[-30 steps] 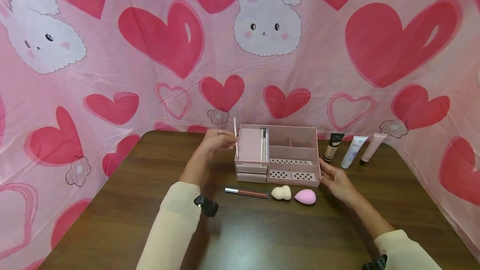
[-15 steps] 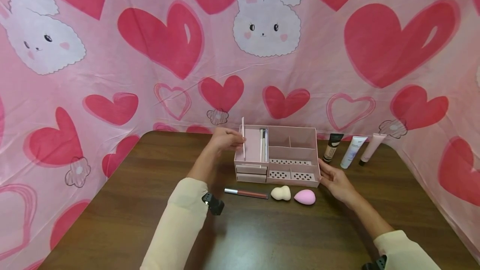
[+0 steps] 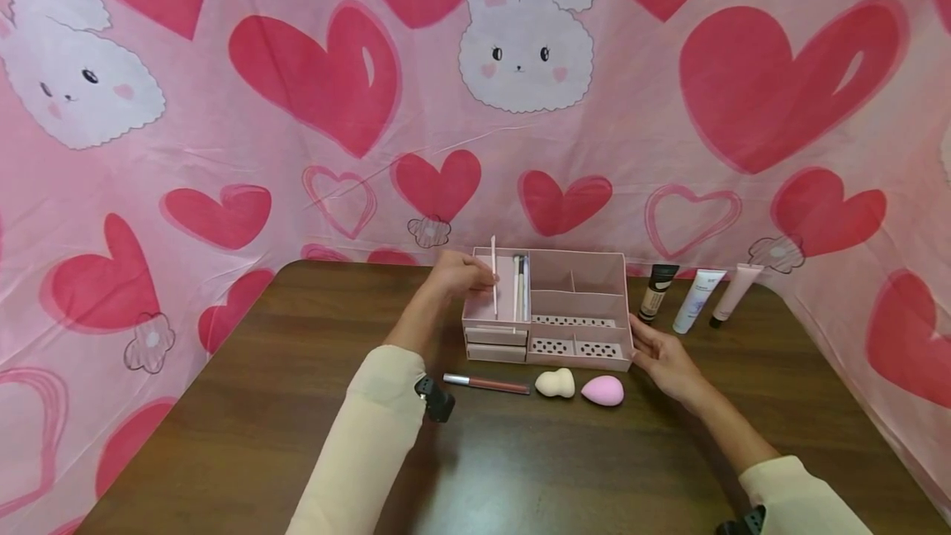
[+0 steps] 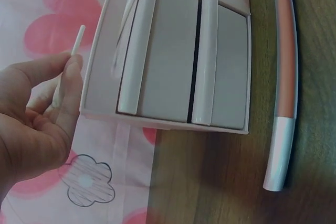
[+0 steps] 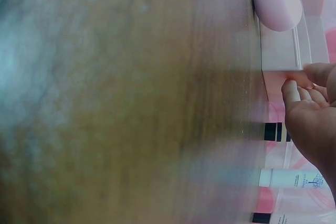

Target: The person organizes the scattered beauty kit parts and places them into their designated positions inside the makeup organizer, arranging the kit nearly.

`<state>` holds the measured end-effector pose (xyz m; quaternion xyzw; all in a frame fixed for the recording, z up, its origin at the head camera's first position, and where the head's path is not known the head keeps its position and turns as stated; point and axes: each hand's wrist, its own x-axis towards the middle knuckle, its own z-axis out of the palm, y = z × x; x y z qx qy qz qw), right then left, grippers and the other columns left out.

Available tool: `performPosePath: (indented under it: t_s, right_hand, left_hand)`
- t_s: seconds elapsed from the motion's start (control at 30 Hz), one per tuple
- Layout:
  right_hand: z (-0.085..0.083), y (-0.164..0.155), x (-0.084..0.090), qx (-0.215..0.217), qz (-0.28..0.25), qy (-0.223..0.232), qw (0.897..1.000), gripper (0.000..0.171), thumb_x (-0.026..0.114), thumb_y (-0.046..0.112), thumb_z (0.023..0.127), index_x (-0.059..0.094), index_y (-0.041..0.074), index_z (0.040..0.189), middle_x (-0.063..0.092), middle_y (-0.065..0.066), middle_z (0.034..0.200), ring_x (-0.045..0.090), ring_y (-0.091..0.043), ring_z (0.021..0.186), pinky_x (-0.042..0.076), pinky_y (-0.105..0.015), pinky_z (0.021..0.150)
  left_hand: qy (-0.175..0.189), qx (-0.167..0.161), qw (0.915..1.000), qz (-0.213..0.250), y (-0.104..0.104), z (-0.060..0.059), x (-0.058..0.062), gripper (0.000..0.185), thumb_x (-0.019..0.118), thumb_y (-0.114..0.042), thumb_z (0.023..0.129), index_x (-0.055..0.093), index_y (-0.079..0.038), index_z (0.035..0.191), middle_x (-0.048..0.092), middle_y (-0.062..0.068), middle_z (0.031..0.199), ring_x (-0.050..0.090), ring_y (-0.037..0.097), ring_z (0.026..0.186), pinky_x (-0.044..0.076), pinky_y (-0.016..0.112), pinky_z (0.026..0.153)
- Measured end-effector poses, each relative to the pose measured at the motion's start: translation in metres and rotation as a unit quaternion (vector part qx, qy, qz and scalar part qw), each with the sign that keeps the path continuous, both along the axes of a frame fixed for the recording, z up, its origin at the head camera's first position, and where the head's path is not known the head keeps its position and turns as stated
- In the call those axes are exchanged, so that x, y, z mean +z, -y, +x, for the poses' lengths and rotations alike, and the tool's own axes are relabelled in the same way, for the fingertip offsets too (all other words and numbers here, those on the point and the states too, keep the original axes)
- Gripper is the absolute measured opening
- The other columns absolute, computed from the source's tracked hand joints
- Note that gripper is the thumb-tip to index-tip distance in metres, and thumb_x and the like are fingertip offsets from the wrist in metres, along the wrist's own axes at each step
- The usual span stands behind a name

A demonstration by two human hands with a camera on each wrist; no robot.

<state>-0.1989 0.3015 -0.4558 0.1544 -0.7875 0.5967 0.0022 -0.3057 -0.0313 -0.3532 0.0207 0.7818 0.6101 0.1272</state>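
In the head view, my left hand [image 3: 459,274] pinches a slim pale makeup brush [image 3: 494,300] between thumb and fingers. The brush stands nearly upright over the left top panel of a pink makeup organizer [image 3: 579,304]. One thin end [image 4: 78,39] pokes out past the fingertips in the left wrist view. Several brushes [image 3: 518,291] lie lengthwise beside the divider on that panel. My right hand [image 3: 671,363] rests against the organizer's right side near the front corner, fingers along the wall. Two drawers [image 4: 170,51] sit below the left panel.
A lip gloss tube [image 3: 490,385], a cream sponge [image 3: 555,383] and a pink sponge [image 3: 603,390] lie in front of the organizer. To its right stand a black-topped tube [image 3: 657,294], a white tube [image 3: 698,301] and a pink tube [image 3: 735,295]. A patterned cloth hangs behind.
My left hand has carried the brush rightward, from the organizer's left edge to over the top panel, closer to the other brushes. The right hand has stayed at the organizer's side.
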Motion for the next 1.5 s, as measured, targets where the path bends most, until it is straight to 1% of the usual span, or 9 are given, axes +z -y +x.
performPosePath:
  t_s: [0.2, 0.37, 0.57, 0.77, 0.87, 1.1, 1.2, 1.37, 1.5]
  right_hand:
    - [0.001, 0.000, 0.002, -0.002, 0.006, 0.005, 1.000, 0.062, 0.046, -0.016, 0.095, 0.018, -0.023, 0.150, 0.018, -0.045, 0.153, 0.043, 0.016, 0.119, 0.045, -0.004, 0.093]
    - [0.001, 0.001, 0.002, 0.002, -0.003, 0.000, 1.000, 0.062, 0.046, -0.017, 0.094, 0.017, -0.024, 0.149, 0.017, -0.046, 0.152, 0.044, 0.018, 0.117, 0.045, -0.004, 0.092]
    - [0.001, 0.000, 0.002, 0.001, -0.002, 0.003, 1.000, 0.062, 0.045, -0.017, 0.094, 0.017, -0.024, 0.149, 0.017, -0.046, 0.152, 0.044, 0.018, 0.118, 0.045, -0.005, 0.092]
    - [0.001, 0.000, 0.002, -0.010, 0.014, 0.012, 1.000, 0.062, 0.047, -0.016, 0.095, 0.019, -0.022, 0.150, 0.020, -0.044, 0.153, 0.043, 0.007, 0.125, 0.045, -0.005, 0.092]
    - [0.001, 0.000, 0.001, -0.008, 0.016, 0.014, 1.000, 0.063, 0.047, -0.015, 0.095, 0.019, -0.022, 0.150, 0.020, -0.044, 0.153, 0.043, 0.006, 0.126, 0.045, -0.006, 0.092]
    - [0.000, 0.000, -0.001, -0.001, 0.005, -0.003, 1.000, 0.062, 0.047, -0.017, 0.094, 0.019, -0.024, 0.149, 0.019, -0.046, 0.152, 0.044, 0.016, 0.118, 0.045, -0.005, 0.092]
    - [0.000, 0.000, -0.001, -0.002, 0.014, -0.001, 1.000, 0.062, 0.047, -0.016, 0.094, 0.020, -0.023, 0.149, 0.020, -0.045, 0.152, 0.044, 0.008, 0.125, 0.045, -0.005, 0.092]
    - [-0.001, 0.000, 0.000, -0.008, 0.032, 0.006, 0.999, 0.063, 0.048, -0.015, 0.094, 0.021, -0.022, 0.150, 0.022, -0.043, 0.154, 0.040, -0.021, 0.135, 0.045, -0.005, 0.092]
    - [-0.001, 0.000, 0.000, -0.013, 0.038, 0.008, 0.999, 0.063, 0.049, -0.015, 0.094, 0.021, -0.021, 0.150, 0.023, -0.043, 0.154, 0.037, -0.029, 0.136, 0.045, -0.005, 0.092]
  left_hand:
    - [-0.017, -0.012, 0.9997, -0.008, -0.007, 0.001, 0.003, 0.020, 0.070, 0.005, 0.086, 0.073, 0.017, 0.102, 0.062, -0.003, 0.059, 0.059, 0.004, 0.054, 0.055, 0.018, 0.057]
    - [-0.047, -0.024, 0.9976, -0.044, -0.014, 0.005, 0.005, 0.016, 0.070, 0.005, 0.085, 0.074, 0.016, 0.095, 0.062, -0.005, 0.056, 0.059, 0.003, 0.052, 0.055, 0.019, 0.057]
    - [-0.058, -0.018, 0.9945, -0.086, -0.018, 0.007, 0.005, 0.015, 0.073, 0.003, 0.084, 0.076, 0.014, 0.094, 0.064, -0.002, 0.057, 0.058, 0.004, 0.051, 0.055, 0.019, 0.057]
    - [-0.073, -0.028, 0.9902, -0.115, -0.020, 0.008, 0.005, 0.016, 0.073, 0.001, 0.081, 0.077, 0.012, 0.092, 0.066, 0.001, 0.059, 0.057, 0.004, 0.054, 0.053, 0.017, 0.058]
    - [-0.082, -0.022, 0.9878, -0.130, -0.020, 0.008, 0.004, 0.015, 0.073, 0.001, 0.079, 0.077, 0.011, 0.090, 0.066, 0.002, 0.059, 0.056, 0.005, 0.054, 0.050, 0.016, 0.057]
    - [-0.068, -0.035, 0.9900, -0.118, -0.024, 0.009, 0.004, 0.015, 0.070, 0.005, 0.080, 0.076, 0.014, 0.091, 0.073, 0.013, 0.065, 0.058, 0.006, 0.050, 0.055, 0.019, 0.055]
    - [-0.063, -0.042, 0.9878, -0.136, -0.027, 0.009, 0.004, 0.014, 0.071, 0.005, 0.081, 0.077, 0.013, 0.090, 0.074, 0.016, 0.067, 0.058, 0.006, 0.049, 0.054, 0.019, 0.054]
    - [-0.056, -0.036, 0.9851, -0.158, -0.028, 0.010, 0.004, 0.013, 0.073, 0.004, 0.080, 0.078, 0.011, 0.090, 0.077, 0.021, 0.076, 0.058, 0.006, 0.047, 0.053, 0.019, 0.052]
    - [-0.048, -0.036, 0.9865, -0.153, -0.029, 0.010, 0.005, 0.014, 0.073, 0.004, 0.080, 0.078, 0.011, 0.091, 0.075, 0.018, 0.070, 0.058, 0.007, 0.048, 0.055, 0.020, 0.053]
